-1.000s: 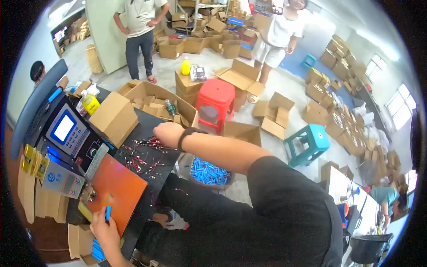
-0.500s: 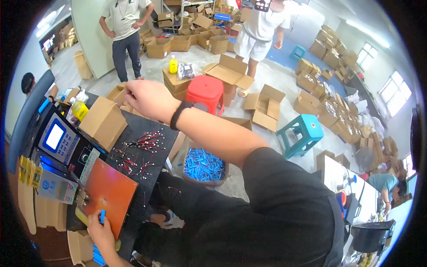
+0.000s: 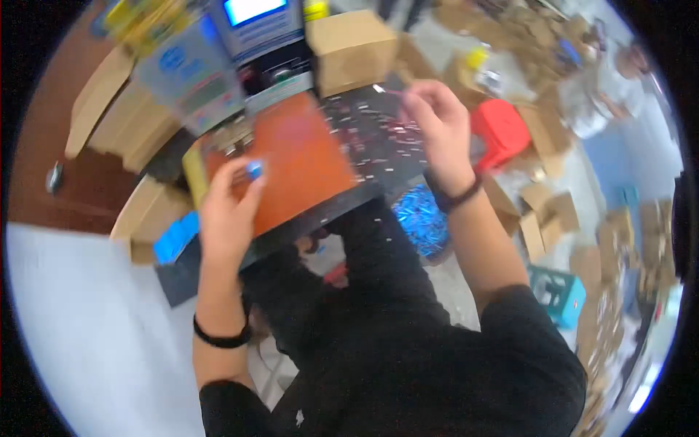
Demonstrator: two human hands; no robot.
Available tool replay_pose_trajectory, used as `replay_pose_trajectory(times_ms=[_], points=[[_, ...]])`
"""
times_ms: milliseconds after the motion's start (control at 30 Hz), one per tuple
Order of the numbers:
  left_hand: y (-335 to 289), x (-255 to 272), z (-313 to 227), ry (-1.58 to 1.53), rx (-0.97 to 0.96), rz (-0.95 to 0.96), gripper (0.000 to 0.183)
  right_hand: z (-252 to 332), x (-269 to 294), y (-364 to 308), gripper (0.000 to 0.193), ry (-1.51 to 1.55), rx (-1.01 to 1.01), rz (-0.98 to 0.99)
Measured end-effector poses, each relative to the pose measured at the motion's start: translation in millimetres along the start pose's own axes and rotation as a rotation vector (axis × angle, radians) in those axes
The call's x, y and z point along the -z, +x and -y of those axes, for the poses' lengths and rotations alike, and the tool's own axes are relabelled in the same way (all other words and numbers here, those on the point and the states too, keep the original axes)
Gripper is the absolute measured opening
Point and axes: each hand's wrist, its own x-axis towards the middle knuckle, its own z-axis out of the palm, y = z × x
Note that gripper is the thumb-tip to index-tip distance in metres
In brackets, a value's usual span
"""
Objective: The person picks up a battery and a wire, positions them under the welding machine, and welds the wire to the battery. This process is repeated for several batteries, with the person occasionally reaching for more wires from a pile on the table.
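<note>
Right hand point(image 3: 440, 120) has shifted, pinching a wire point(image 3: 394, 92); left hand point(image 3: 224, 213) pinches a blue cylinder point(image 3: 253, 171) at fingertips.

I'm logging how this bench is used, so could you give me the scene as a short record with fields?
left hand: grips small blue piece above orange mat
right hand: pinches what looks like a thin wire, blurred
bench: scattered wires right of mat
behind mat: machine with lit screen
beyond bench, right: red stool; teal stool
picture quality: blurred
</note>
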Motion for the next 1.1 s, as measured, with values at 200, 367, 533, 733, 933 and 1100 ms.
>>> replay_pose_trajectory(times_ms=[200, 367, 533, 733, 933, 1100], points=[[2, 2, 7, -0.056, 0.134, -0.076, 0.024, -52, -63, -23, 0.007, 0.138, -0.021, 0.162], [4, 6, 16, -0.091, 0.205, -0.118, 0.024, -56, -83, -33, 0.008, -0.088, 0.140, 0.256], [2, 9, 13, 0.002, 0.239, -0.106, 0.025, -72, -87, -31, 0.015, -0.207, 0.515, 0.347], [3, 8, 17, -0.057, 0.258, -0.130, 0.026, -78, -94, -31, 0.019, -0.199, 0.512, 0.266], [5, 7, 16, -0.002, 0.236, -0.130, 0.026, -78, -91, -33, 0.016, -0.213, 0.439, 0.255], [8, 6, 17, 0.030, 0.180, -0.136, 0.029, -81, -92, -33, 0.016, -0.217, 0.460, 0.255]])
